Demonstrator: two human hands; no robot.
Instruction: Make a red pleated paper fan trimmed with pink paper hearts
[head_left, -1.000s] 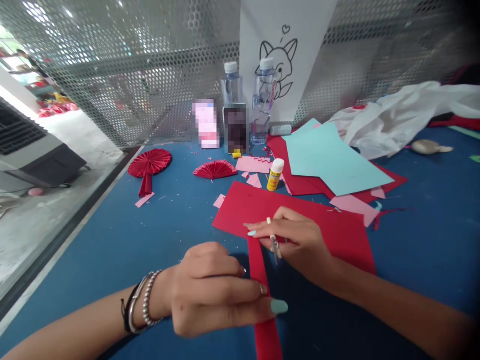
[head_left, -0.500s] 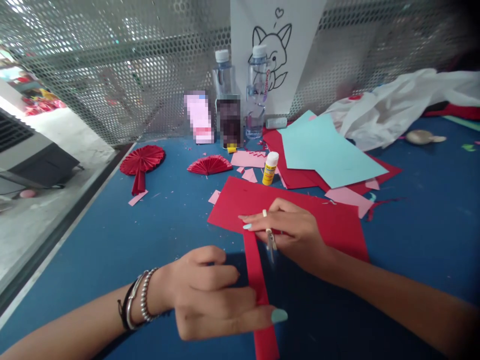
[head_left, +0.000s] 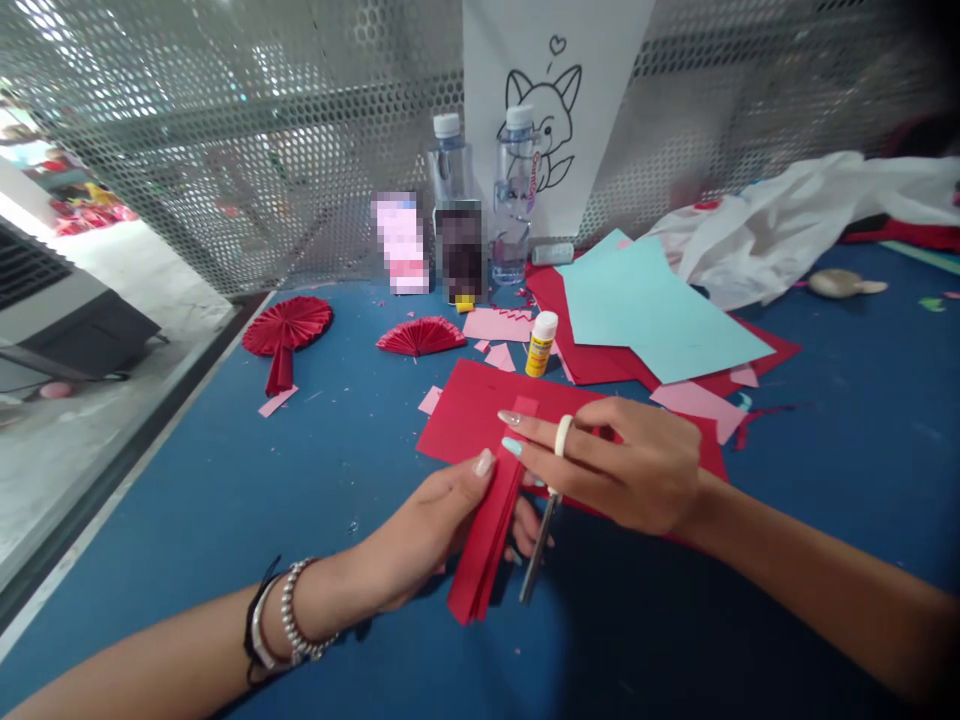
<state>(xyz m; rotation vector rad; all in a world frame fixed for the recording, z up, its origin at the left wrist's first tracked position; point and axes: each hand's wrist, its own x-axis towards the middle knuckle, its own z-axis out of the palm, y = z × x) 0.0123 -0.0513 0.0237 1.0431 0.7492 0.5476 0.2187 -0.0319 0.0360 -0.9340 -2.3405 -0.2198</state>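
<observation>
A folded red paper strip [head_left: 484,545] sits pinched between the thumb and fingers of the left hand [head_left: 427,535], lifted off the blue table [head_left: 225,500]. Just beside it, the right hand [head_left: 622,465] grips scissors [head_left: 544,525], blades pointing down. Beyond the fingertips lie a red sheet [head_left: 469,415] and a glue stick [head_left: 541,344].
</observation>
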